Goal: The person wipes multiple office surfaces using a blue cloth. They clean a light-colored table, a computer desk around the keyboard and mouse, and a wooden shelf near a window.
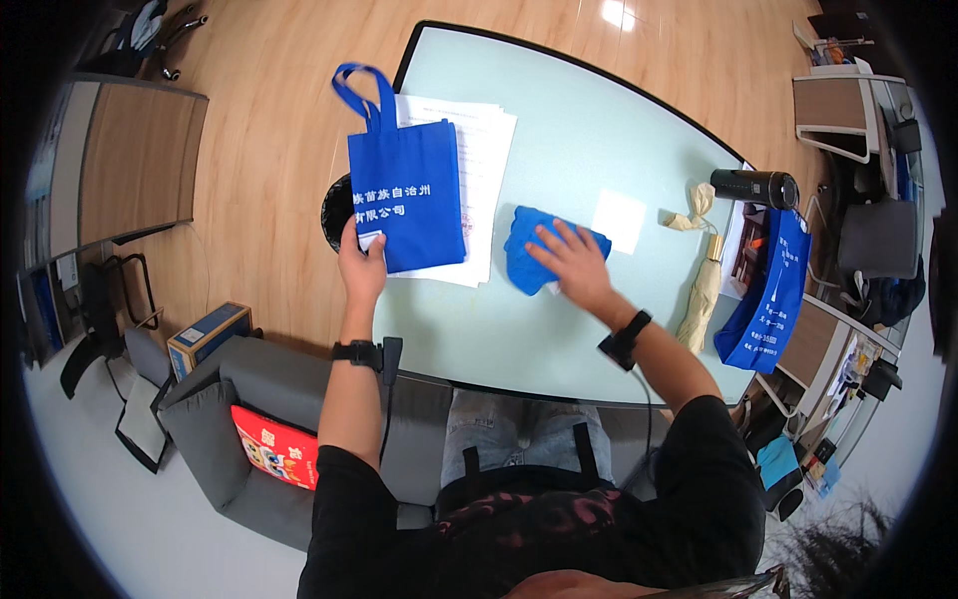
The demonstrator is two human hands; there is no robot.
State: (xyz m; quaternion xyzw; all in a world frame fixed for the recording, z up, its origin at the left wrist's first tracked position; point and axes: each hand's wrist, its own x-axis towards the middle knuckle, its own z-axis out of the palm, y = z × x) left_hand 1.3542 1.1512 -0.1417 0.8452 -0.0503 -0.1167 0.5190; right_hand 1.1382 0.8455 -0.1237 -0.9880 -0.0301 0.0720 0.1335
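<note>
My left hand (362,258) grips the lower left edge of a flat blue fabric tote bag (412,165) with white writing. Its looped handles point away from me, and the bag overlaps a stack of printed papers (483,187) at the table's left edge. My right hand (572,262) lies with spread fingers on a crumpled blue cloth (528,258) on the glass-topped table (449,337). Whether those fingers grip the cloth cannot be told. Just beyond it is a white paper square (620,221).
On the right of the table are a beige folded umbrella (700,299), a beige fabric piece (700,206), a black cylindrical bottle (754,187) and another blue tote bag (771,299). A black-lined bin (337,213) stands beside the left edge, and a grey sofa (277,374) is nearer me.
</note>
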